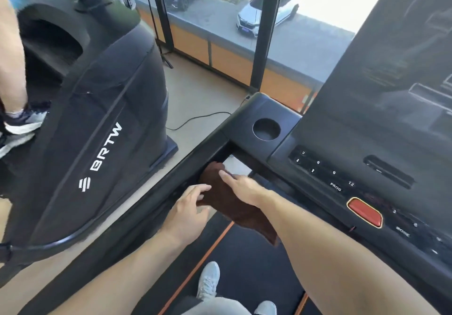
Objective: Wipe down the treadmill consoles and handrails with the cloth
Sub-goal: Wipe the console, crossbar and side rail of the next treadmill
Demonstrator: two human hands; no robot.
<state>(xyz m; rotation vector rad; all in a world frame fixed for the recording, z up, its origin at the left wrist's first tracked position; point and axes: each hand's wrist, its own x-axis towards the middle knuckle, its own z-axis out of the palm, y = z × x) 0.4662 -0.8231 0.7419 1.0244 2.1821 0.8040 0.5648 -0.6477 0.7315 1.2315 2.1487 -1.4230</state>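
A dark brown cloth (234, 207) lies draped over the black left handrail (151, 207) of the treadmill, near where the rail meets the console (342, 172). My right hand (242, 187) presses flat on top of the cloth with its fingers stretched toward the rail's upper end. My left hand (189, 207) grips the cloth's near left edge against the rail, fingers curled. The cloth's lower end hangs loose under my right forearm. The console has a round cup holder (266, 129), number buttons and a red stop button (365, 212).
A large dark screen (391, 65) rises at the right. A black BRTW exercise machine (97, 118) stands to the left with another person's leg and shoe on it. A cable runs across the floor. My shoes stand on the treadmill belt (244, 261). Windows lie ahead.
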